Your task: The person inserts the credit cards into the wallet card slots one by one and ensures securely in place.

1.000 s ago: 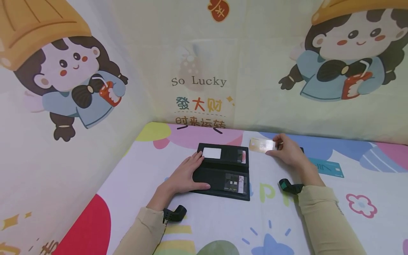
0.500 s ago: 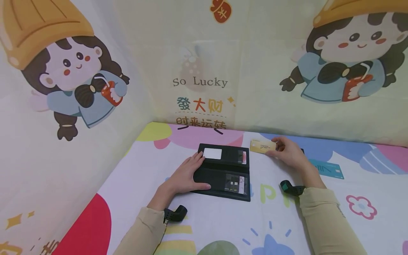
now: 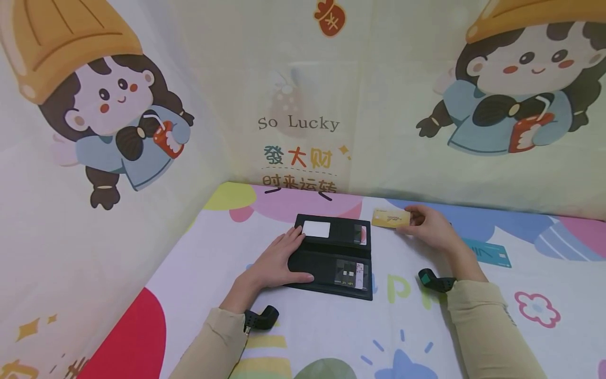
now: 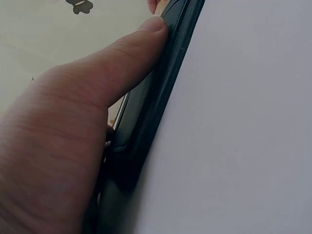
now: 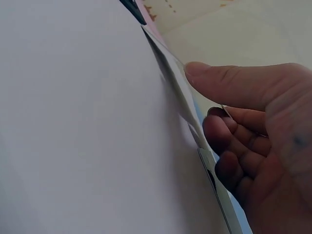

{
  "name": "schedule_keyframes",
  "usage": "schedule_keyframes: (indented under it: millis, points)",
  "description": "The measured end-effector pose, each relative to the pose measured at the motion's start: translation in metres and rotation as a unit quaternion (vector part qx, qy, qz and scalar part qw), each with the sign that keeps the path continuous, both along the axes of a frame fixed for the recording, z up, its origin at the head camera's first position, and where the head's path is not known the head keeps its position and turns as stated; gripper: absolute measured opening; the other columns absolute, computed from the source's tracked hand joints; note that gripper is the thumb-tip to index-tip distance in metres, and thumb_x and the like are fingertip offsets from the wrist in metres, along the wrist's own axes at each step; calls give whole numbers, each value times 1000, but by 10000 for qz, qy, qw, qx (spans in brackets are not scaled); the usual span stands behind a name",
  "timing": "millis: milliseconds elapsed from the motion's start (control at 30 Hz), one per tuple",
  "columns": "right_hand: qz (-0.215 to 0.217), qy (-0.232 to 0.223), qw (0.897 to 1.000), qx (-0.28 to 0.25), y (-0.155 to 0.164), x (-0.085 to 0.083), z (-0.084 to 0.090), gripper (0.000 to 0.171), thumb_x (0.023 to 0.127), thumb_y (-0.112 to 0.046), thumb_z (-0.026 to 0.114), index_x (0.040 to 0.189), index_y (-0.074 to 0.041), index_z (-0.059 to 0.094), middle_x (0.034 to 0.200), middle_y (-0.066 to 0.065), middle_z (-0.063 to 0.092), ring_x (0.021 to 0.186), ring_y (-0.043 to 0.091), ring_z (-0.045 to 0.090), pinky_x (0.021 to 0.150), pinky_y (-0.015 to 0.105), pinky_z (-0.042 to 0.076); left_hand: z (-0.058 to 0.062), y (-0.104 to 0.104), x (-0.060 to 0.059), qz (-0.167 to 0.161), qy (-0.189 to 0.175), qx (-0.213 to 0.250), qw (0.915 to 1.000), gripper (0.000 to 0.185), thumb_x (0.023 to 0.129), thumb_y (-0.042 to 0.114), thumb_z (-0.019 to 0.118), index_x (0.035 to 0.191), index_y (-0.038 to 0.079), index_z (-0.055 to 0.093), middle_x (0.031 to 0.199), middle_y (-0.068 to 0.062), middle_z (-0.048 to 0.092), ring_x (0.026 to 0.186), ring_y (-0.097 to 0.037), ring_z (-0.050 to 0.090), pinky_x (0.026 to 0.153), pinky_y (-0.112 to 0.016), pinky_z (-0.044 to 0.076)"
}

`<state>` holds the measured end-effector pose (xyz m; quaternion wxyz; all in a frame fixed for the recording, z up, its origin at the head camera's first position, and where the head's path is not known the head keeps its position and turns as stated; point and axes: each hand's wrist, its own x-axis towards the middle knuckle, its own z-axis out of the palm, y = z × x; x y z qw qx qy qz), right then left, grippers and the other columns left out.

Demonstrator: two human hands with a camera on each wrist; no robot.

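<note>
A black card wallet [image 3: 310, 263] lies unfolded on the table. My left hand [image 3: 270, 260] rests on its left side, fingers spread over the upper panel and thumb across the lower one; the left wrist view shows that thumb [image 4: 131, 53] along the edge. A white card [image 3: 316, 228] fills the upper left pocket. Clear pockets at the right hold a pink-edged card [image 3: 363, 235] and a dark card [image 3: 347, 273]. Right of the wallet, my right hand [image 3: 433, 229] pinches a gold card [image 3: 388, 218] by its right end; the right wrist view sees this card [image 5: 173, 73] nearly edge-on.
A teal card [image 3: 492, 253] lies on the table behind my right wrist, partly hidden by it. The patterned tablecloth [image 3: 331, 331] meets a cartoon-printed backdrop [image 3: 388, 158] behind and at the left. Black wrist cameras [image 3: 262, 317] stick out inward from both wrists.
The bright glare on the gold card has gone, so its print now shows. Both hands keep their places and holds; the head view has shifted very slightly.
</note>
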<state>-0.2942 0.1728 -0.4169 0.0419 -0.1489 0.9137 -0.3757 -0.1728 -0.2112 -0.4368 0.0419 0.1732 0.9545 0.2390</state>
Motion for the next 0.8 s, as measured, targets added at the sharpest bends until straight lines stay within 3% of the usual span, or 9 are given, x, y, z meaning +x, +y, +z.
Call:
schedule_keyframes:
  millis: [233, 500, 800]
  points:
    - [55, -30, 9998, -167, 0, 0, 0, 73, 89, -22, 79, 144, 12, 44, 117, 25, 63, 100, 33, 58, 86, 42, 46, 0, 0, 1, 14, -17, -4, 10000, 110, 79, 67, 72, 160, 8, 28, 168, -3, 12, 154, -18, 6, 123, -40, 6]
    - [245, 161, 9987, -420, 1, 1, 2, 69, 89, -16, 79, 141, 15, 46, 106, 19, 67, 91, 24, 58, 70, 19, 47, -1, 0, 0, 29, 1, -35, 10000, 110, 79, 68, 71, 160, 9, 27, 168, -2, 11, 154, -17, 6, 123, -40, 6]
    - [298, 146, 9982, -503, 0, 4, 4, 68, 90, -13, 78, 142, 15, 45, 101, 16, 66, 87, 22, 57, 64, 20, 48, -1, 0, 1, 24, 11, -4, 10000, 110, 78, 68, 72, 160, 9, 28, 169, -2, 12, 154, -18, 6, 123, -40, 7]
